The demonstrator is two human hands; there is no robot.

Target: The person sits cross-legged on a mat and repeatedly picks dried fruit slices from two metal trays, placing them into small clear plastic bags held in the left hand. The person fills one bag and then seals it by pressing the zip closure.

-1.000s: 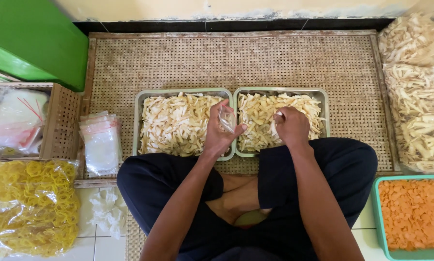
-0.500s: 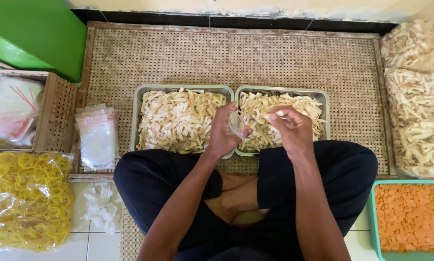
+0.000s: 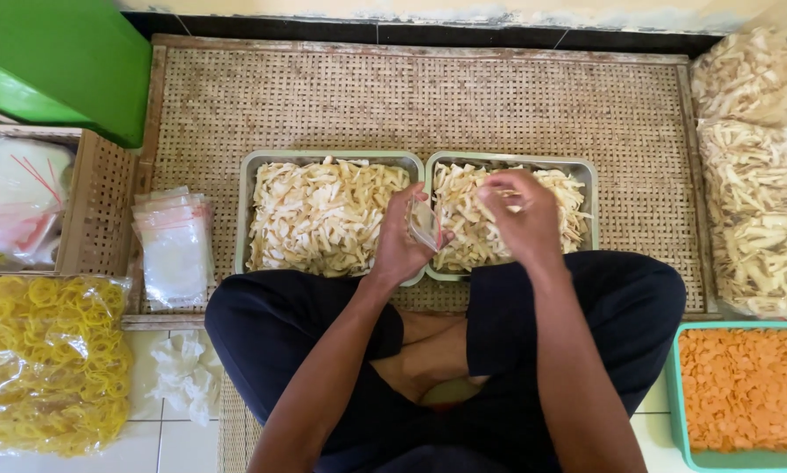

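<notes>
- The left hand [image 3: 399, 243] holds a small clear plastic bag [image 3: 424, 224] upright, fingers curled round its near side and thumb against it, so the bag sits between the thumb and the fingertips.
- The bag hangs over the seam where the two trays meet, just above the inner rim of the right tray [image 3: 586, 172].
- The right hand [image 3: 521, 213] hovers above the right tray, just beside the bag's mouth, its fingers bunched together and pointing down; whether they pinch any chips cannot be made out.
- Both trays are heaped with pale cream chips [image 3: 323, 215]; the left tray [image 3: 246, 210] lies touching the right one, side by side on a woven rattan mat [image 3: 411, 96].
- A stack of empty clear bags [image 3: 176, 245] lies left of the left tray, on the mat's edge.
- Further left stand a woven basket [image 3: 100, 206] and a bag of yellow ring crackers [image 3: 47, 359]; a green stool [image 3: 56, 61] stands at the upper left.
- On the right lie large bags of pale chips [image 3: 757, 210], and a teal tub of orange chips [image 3: 748, 385] stands by the person's knee.
</notes>
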